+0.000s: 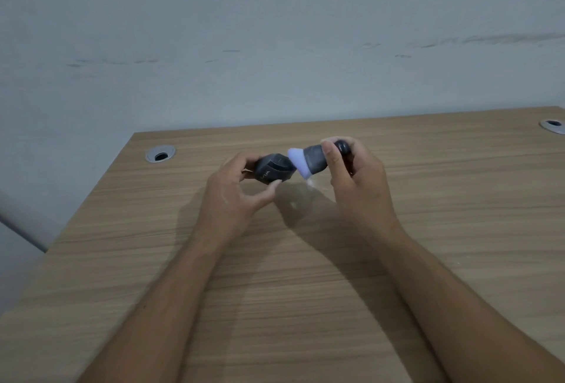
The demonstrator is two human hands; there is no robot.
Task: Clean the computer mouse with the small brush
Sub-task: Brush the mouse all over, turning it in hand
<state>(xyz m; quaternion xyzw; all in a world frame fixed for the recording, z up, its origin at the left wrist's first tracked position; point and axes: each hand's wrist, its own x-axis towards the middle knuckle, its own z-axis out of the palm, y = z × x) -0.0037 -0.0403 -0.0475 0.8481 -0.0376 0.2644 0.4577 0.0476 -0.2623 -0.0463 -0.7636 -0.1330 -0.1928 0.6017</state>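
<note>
A dark grey computer mouse (273, 170) is lifted above the wooden desk (305, 275), with my left hand (235, 191) gripping it from the left by thumb and fingers. My right hand (356, 180) holds a small brush (312, 161) with a dark grey body and a pale, whitish-blue bristle head. The bristle head points left and touches the right end of the mouse. My fingers hide the back end of the brush and the left side of the mouse.
Two round metal cable grommets are set in the desk, one at the back left (160, 153) and one at the far right edge (552, 125). A scuffed pale grey wall (275, 31) stands right behind the desk. The desk's left edge runs diagonally toward me.
</note>
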